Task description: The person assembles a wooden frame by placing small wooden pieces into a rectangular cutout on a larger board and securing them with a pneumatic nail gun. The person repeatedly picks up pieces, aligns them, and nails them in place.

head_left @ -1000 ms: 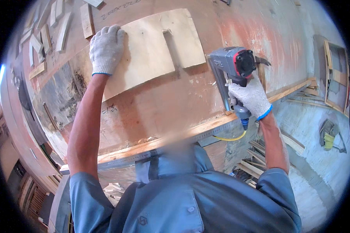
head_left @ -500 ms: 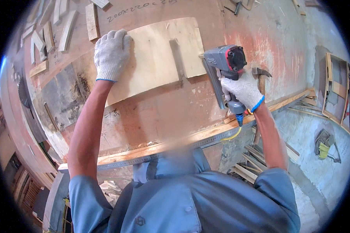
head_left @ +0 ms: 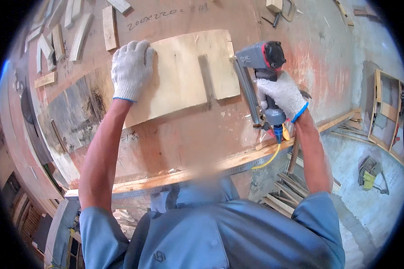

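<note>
A pale plywood board [head_left: 179, 80] with a narrow slot [head_left: 206, 74] near its right end lies on the worn reddish worktop [head_left: 166, 143]. My left hand [head_left: 132, 69], in a white knit glove, holds the board at its left end, fingers bent at the far edge. Gripped by the handle in my gloved right hand [head_left: 285, 94] is a grey and black nail gun [head_left: 258, 54]. Its long magazine [head_left: 247, 92] slants beside the board's right end. Whether its nose touches the board I cannot tell. A blue fitting [head_left: 278, 132] joins it to a yellow air hose [head_left: 274, 157].
Short wood strips [head_left: 81, 36] lie scattered at the far left. A wooden strip [head_left: 166, 178] runs along the near edge. A hammer head [head_left: 305, 94] shows partly behind my right hand. Wood offcuts [head_left: 278, 204] and a wooden frame [head_left: 386, 107] are at the right, below the worktop.
The whole view has shifted slightly, so board and hands sit lower in the picture. My right hand with the nail gun has moved a little nearer, now covering most of the hammer.
</note>
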